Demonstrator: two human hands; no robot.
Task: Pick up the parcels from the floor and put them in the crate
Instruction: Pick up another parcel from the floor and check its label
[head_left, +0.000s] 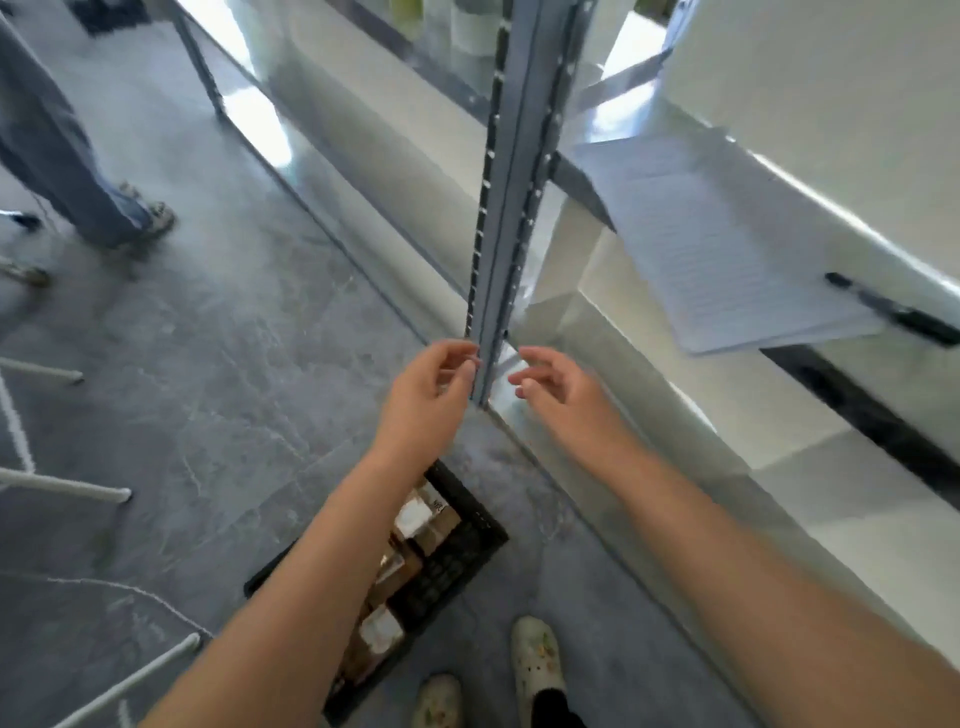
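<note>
- Though partly hidden behind the left forearm, black crate (457, 551) on grey floor (208, 405), low in the head view, just ahead of two pale shoes (537, 657).
- Inside crate: brown parcels (434, 525) with white labels, packed close along the side nearest the forearm; dark perforated base bare on the other side.
- Exact number of parcels impossible to tell, owing to blur and the arm in front.
- No parcel between the fingers of either hand; parcels well below and behind both hands, in the crate.
- Left hand (423, 400) raised in front of grey slotted shelf post (498, 208), fingers (460, 353) curled and apart, thumb separate, gripping nothing; fingertips just beside the post, contact unclear.
- Right hand (563, 395) on the other side of the same post, fingers (540, 358) loosely spread and slightly bent, empty.
- Both hands level with each other, post foot between them.
- Shelving (779, 405) of pale metal running to the right, a sheaf of lined paper (711, 249) hanging over its edge, held by a dark clip (898, 312).
- Far left: legs of another person (67, 156) in grey trousers, standing on the floor well apart from the crate.
- White tubular legs (67, 488) of some furniture at the left edge.
- Whole view softened by motion blur.
</note>
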